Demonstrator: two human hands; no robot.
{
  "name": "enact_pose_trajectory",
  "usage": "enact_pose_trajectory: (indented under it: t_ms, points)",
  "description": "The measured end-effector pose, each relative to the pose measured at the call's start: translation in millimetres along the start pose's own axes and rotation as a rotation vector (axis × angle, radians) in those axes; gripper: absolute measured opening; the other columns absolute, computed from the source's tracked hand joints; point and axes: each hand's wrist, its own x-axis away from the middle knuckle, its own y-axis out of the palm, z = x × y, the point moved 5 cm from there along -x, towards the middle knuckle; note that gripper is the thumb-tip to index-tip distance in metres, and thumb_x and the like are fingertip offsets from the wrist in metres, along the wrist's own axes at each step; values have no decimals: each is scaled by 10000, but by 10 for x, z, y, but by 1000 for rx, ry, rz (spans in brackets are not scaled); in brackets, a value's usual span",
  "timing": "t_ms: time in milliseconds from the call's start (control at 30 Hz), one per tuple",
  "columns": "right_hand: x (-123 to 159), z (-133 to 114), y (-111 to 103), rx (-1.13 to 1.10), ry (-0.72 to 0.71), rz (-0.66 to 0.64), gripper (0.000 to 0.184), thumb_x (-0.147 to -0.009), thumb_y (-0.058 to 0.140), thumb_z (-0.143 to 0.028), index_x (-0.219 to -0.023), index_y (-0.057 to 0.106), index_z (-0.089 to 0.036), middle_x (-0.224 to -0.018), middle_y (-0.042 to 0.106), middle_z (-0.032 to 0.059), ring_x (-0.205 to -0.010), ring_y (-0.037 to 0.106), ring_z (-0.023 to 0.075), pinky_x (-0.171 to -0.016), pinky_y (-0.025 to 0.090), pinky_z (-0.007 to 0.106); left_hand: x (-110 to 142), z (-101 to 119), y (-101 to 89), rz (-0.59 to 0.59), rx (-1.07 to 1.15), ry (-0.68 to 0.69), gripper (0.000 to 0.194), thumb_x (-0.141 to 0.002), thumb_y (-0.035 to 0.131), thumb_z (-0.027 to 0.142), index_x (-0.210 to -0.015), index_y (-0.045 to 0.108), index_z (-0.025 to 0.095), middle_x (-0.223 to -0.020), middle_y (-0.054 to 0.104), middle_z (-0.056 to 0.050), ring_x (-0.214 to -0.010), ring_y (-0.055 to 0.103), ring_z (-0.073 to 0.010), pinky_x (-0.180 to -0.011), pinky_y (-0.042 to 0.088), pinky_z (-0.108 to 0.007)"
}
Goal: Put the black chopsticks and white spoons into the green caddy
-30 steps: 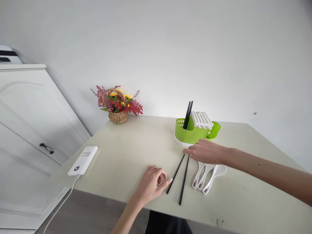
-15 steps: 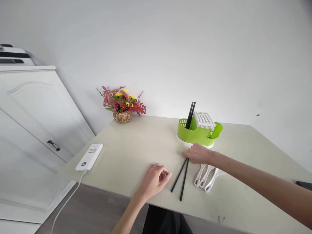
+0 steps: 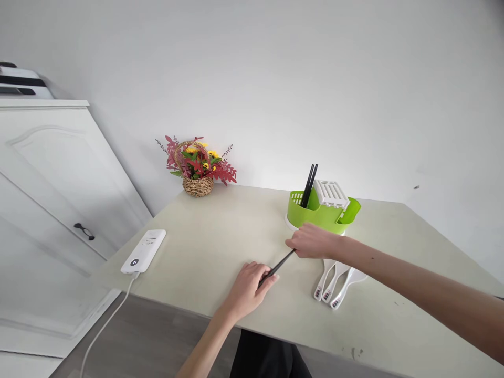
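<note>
I have the black chopsticks (image 3: 281, 262) strung between my two hands, slanting across the near part of the tabletop (image 3: 220, 236), just left of the white spoons (image 3: 334, 283) and in front of the green holder (image 3: 311, 215). They lie so close together that I can't count them from here. To handle them well, I think I should keep the pinch light but even at both ends, let my left palm and thumb square up the near ends, and keep the shafts parallel so neither one rolls out or crosses the other. My right wrist is best kept a little high, I judge, since the spoons sit right under that forearm and could easily be nudged. My left hand (image 3: 249, 291) is loosely curled, with the near end lodged between thumb and fingers. My right hand (image 3: 313, 240) is drawn in tighter, back of the hand up, closed on the far end; its fingertips are mostly hidden, so I can't tell exactly how they grip.
</note>
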Motion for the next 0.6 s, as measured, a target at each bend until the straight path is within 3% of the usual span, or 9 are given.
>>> enact_pose_trajectory:
  t_ms: [200,367,500,600]
  points:
    - [-40,-48,-737,37,-87,164,166,-940,578,-135,-828,699,-155,-1043,696,139,-1052,611,264,-773,355,341,29,-99,36,-24,91,-75,384,-1111,274,386,-855,513,229,-710,628,5,-683,564,-164,-760,464,-314]
    - [96,-33,-1198,-154,-4,113,127,-1001,585,-273,-990,697,-214,-791,696,45,-706,619,192,-649,312,311,61,-131,-41,89,123,-143,414,-1106,261,437,-819,480,234,-747,622,-19,-765,560,-183,-734,460,-306]
    - [153,-150,-1521,-398,-29,133,193,-1010,577,-384,-1046,712,-251,-836,741,36,-753,658,193,-681,354,304,49,-122,-69,112,137,-119,443,-1108,241,430,-807,494,228,-784,634,-30,-799,571,-187,-790,471,-322]
    - [105,-246,-1611,-602,-46,122,198,-1009,573,-385,-1038,704,-238,-851,764,19,-784,682,181,-685,394,287,45,-133,-73,114,173,-111,445,-1111,235,428,-831,516,227,-825,660,-35,-842,598,-193,-839,483,-334]
